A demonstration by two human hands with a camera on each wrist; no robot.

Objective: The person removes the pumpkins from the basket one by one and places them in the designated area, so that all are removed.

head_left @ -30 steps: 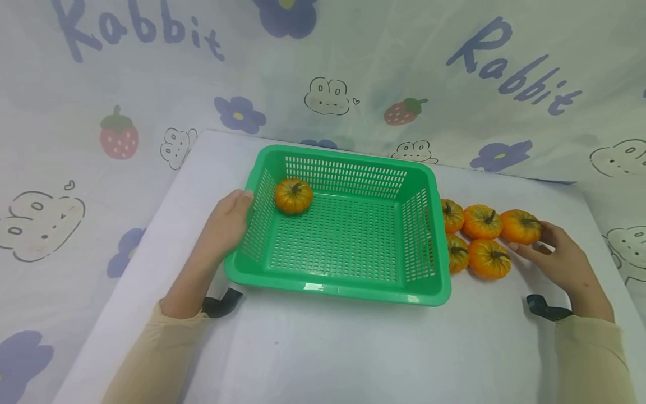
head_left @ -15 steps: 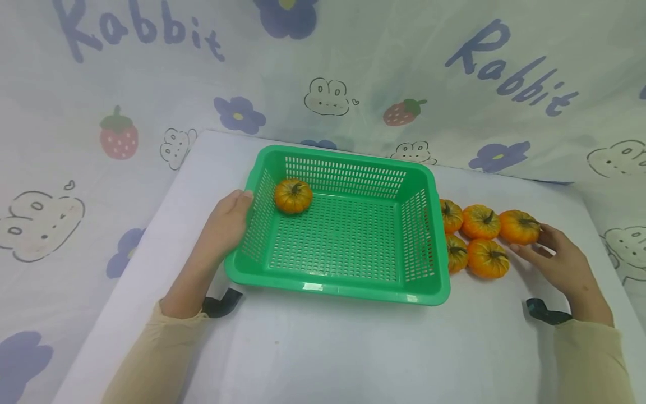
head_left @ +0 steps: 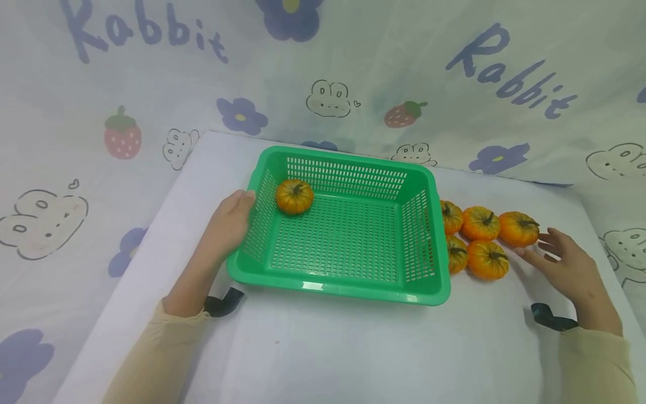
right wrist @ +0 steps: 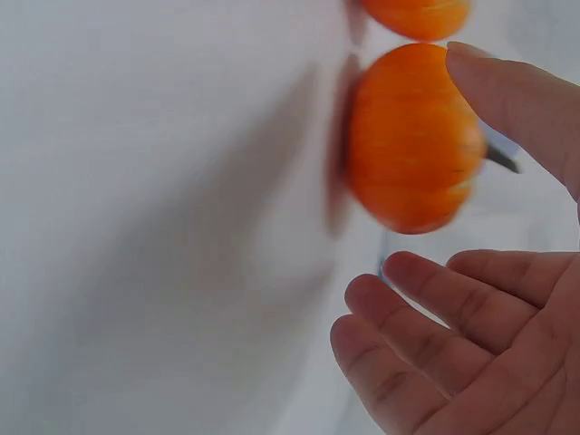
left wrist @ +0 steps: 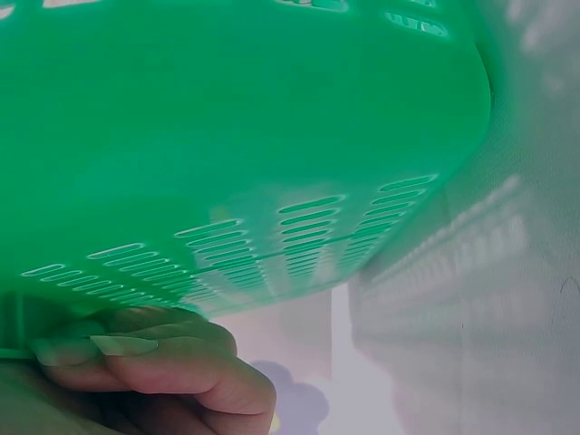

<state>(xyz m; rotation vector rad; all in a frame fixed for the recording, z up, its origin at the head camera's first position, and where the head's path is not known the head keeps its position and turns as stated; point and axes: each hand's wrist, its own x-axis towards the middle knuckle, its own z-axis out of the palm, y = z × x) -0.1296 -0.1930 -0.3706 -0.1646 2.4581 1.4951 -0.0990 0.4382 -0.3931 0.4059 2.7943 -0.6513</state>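
Note:
A green plastic basket (head_left: pixel 338 289) with slotted walls stands on the white table. My left hand (head_left: pixel 228 223) grips its left rim; the left wrist view shows curled fingers (left wrist: pixel 195 367) under that edge. Inside, at the far left corner, lies one small orange pumpkin (head_left: pixel 295 197). Right of the basket, several more pumpkins sit in two rows. My right hand (head_left: pixel 567 264) is beside the rightmost back pumpkin (head_left: pixel 518 229), fingers spread and holding nothing. In the right wrist view a gap shows between the fingers and that pumpkin (right wrist: pixel 412 140).
The front pumpkin (head_left: pixel 487 260) lies left of my right hand, and the basket's right wall partly covers the two nearest it. A patterned cloth (head_left: pixel 363 67) rises behind the table (head_left: pixel 383 353). Black wrist mounts (head_left: pixel 552 318) hang at both wrists.
My right hand has drawn back slightly to the right and toward me, away from the rightmost pumpkin, which stays in place. The left hand keeps its grip on the basket.

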